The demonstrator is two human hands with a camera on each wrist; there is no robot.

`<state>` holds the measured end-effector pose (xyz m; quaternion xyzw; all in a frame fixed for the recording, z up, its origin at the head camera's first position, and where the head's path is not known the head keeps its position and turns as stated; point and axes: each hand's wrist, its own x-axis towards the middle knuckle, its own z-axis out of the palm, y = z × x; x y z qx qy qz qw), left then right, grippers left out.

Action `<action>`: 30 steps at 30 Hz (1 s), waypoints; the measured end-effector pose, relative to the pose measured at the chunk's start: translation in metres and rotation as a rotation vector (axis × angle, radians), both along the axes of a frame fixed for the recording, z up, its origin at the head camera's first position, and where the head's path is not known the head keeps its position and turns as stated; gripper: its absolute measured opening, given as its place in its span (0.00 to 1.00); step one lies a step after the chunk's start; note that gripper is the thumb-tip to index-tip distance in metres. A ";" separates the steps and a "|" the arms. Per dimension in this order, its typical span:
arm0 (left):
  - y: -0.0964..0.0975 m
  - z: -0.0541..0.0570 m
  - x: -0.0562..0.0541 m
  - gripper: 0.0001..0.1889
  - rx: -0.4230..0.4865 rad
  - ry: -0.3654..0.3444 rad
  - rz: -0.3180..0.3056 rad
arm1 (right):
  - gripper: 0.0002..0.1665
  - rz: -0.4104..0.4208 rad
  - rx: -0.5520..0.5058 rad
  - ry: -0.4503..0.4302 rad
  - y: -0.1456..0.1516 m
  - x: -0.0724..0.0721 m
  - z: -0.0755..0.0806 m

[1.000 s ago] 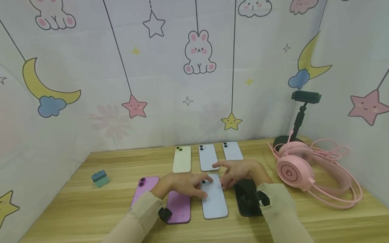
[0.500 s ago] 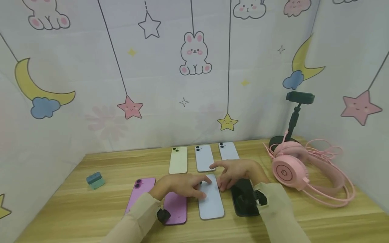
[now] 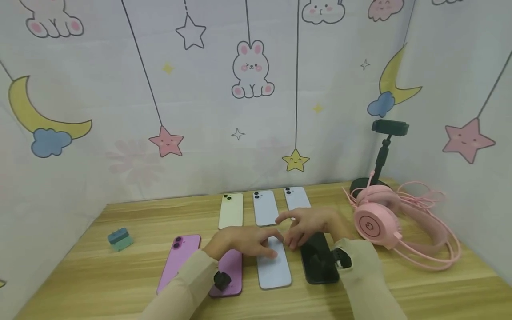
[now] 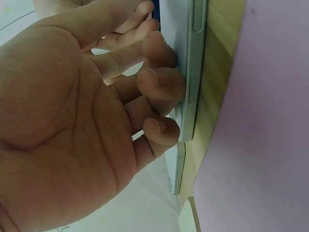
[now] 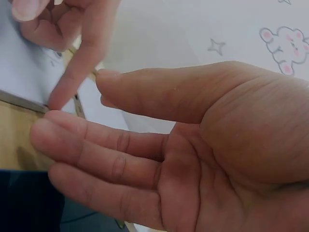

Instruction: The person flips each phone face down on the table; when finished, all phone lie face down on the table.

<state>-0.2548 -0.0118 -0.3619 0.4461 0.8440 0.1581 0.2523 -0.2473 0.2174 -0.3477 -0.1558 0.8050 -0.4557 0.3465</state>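
A pale bluish-white smartphone [image 3: 275, 269] lies face down in the middle of the front row. My left hand [image 3: 244, 240] is over its upper part, thumb on its back and index finger reaching across to its right edge. In the left wrist view, the other fingertips bend loosely beside the edge of the phone [image 4: 193, 72]. My right hand [image 3: 310, 224] hovers to the right with index finger extended left and thumb apart, holding nothing; below it lies a phone with a dark face [image 3: 318, 260]. In the right wrist view, the left index fingertip meets the white phone's edge.
Two purple phones [image 3: 180, 258] lie at front left, one partly under the left wrist. Behind stand in a row a cream phone [image 3: 231, 211] and two white phones [image 3: 265, 208]. Pink headphones [image 3: 378, 224], a black stand [image 3: 382, 155] and a small blue-green block [image 3: 120, 240] flank them.
The head view has turned slightly right. My left index finger has slid from near the white phone's camera to its right edge. My right hand has stayed nearly in place.
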 end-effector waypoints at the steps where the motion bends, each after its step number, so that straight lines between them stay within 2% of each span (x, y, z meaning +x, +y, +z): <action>1: 0.001 0.001 0.000 0.21 -0.003 0.003 0.003 | 0.32 0.006 0.008 0.011 0.002 0.000 0.001; 9: 0.009 0.002 -0.002 0.19 -0.024 0.015 0.023 | 0.32 -0.027 0.091 0.087 0.021 -0.003 0.003; 17: 0.019 0.001 -0.005 0.21 -0.026 -0.005 0.030 | 0.30 -0.058 0.067 0.052 0.029 0.001 0.004; 23: 0.027 0.003 -0.007 0.21 -0.045 -0.022 0.023 | 0.29 -0.076 0.085 0.069 0.037 0.002 0.004; 30: 0.037 0.003 -0.008 0.22 -0.055 0.013 0.002 | 0.30 -0.086 0.064 0.075 0.045 0.002 0.004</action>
